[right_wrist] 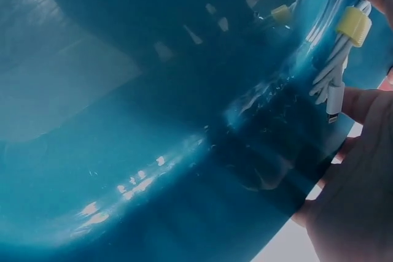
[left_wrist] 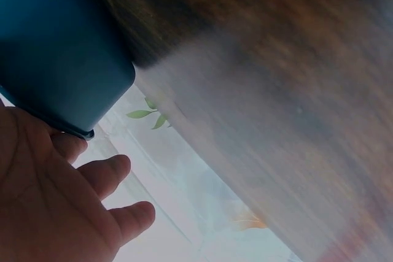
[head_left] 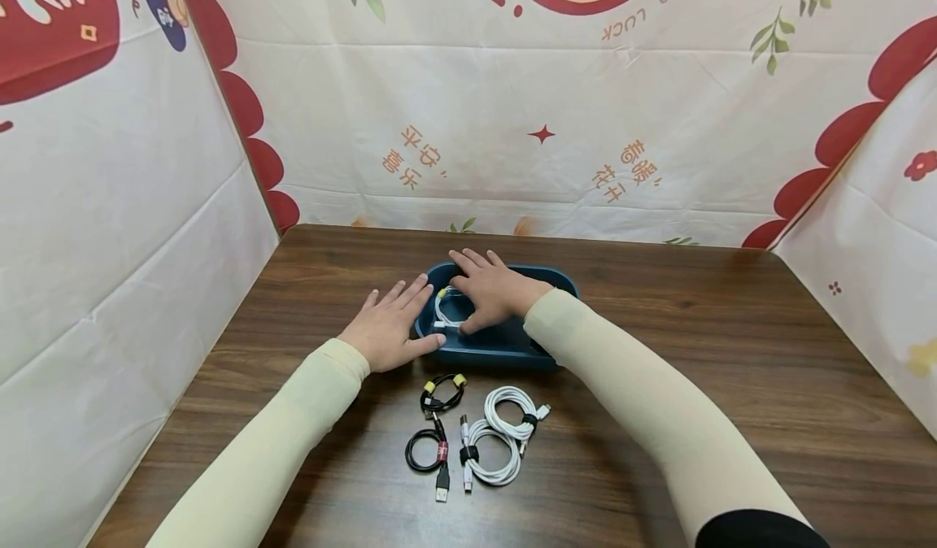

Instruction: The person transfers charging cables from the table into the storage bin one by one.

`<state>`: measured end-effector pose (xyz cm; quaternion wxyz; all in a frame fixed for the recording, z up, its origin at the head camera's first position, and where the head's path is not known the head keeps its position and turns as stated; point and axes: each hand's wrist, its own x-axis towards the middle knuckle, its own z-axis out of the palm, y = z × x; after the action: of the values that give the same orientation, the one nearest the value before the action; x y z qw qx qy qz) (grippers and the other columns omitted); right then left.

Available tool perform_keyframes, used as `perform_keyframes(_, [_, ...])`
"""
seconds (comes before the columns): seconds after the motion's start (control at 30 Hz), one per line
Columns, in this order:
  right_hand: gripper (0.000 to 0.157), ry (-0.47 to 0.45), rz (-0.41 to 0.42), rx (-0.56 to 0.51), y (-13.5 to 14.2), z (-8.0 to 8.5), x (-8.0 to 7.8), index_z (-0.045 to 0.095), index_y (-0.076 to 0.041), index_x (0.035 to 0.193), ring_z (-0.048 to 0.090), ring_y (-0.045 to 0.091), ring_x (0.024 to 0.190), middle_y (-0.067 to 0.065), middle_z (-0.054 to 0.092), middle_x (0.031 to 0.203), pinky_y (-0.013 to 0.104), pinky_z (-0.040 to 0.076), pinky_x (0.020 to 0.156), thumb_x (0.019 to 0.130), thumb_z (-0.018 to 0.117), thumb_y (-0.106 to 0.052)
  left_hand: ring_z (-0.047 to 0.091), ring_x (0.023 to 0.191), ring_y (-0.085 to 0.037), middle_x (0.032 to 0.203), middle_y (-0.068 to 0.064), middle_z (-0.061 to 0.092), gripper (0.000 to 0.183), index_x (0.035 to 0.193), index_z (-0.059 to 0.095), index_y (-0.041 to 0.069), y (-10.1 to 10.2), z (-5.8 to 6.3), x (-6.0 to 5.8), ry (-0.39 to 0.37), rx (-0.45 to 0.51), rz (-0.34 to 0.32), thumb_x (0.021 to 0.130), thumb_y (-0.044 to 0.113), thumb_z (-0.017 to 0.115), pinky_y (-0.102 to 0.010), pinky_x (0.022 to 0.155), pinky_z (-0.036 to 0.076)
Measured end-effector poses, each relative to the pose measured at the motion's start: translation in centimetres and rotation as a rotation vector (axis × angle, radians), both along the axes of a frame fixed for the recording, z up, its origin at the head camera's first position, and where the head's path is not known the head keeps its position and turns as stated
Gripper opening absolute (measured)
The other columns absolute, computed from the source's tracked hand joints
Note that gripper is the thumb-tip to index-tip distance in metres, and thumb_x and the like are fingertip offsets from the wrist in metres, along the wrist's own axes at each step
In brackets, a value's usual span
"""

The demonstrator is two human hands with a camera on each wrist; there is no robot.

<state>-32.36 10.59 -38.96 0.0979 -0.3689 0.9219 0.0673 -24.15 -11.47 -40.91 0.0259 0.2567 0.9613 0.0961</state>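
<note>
A dark blue plastic bin (head_left: 498,359) stands on the wooden table. At its left end my left hand (head_left: 391,328) rests on the rim, fingers straight and thumb over the front edge; the left wrist view shows its fingers beside the bin's outer wall (left_wrist: 67,47). My right hand (head_left: 498,292) reaches into the bin with spread, extended fingers. Between its thumb and index finger lies a coiled white charging cable (head_left: 439,308) with a yellow tie (right_wrist: 354,27). Its small connector (right_wrist: 334,99) is close to the index finger.
In front of the bin lie a black cable with yellow ties (head_left: 424,402), a black USB cable with a red tie (head_left: 410,450), and two overlapping white coiled cables (head_left: 505,476) with black ties. Printed cloth walls (head_left: 483,93) enclose the table's back and sides.
</note>
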Motion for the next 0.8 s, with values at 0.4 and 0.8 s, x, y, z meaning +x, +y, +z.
perform_keyframes(0.4, [0.088,0.035,0.01,0.013,-0.01,-0.12,0.13,0.046,-0.017,0.15,0.001,0.036,0.151,0.014,0.003,0.166,0.059,0.004,0.117,0.081,0.066,-0.068,0.017,0.15,-0.033,0.166,-0.001,0.008,0.089,0.161,0.018,0.017,0.0,0.07,-0.01,-0.003,-0.018,0.002,0.094,0.073,0.037,-0.063,0.115,0.013])
perform_keyframes(0.8, [0.09,0.064,0.029,0.02,0.05,-0.57,-0.09,0.047,-0.02,0.149,-0.001,0.034,0.151,0.013,0.002,0.166,0.059,0.008,0.117,0.078,0.066,-0.072,0.017,0.15,-0.033,0.166,-0.001,0.009,0.089,0.161,0.018,0.017,-0.04,-0.01,0.01,0.006,-0.022,0.0,0.094,0.073,0.036,-0.063,0.114,0.015])
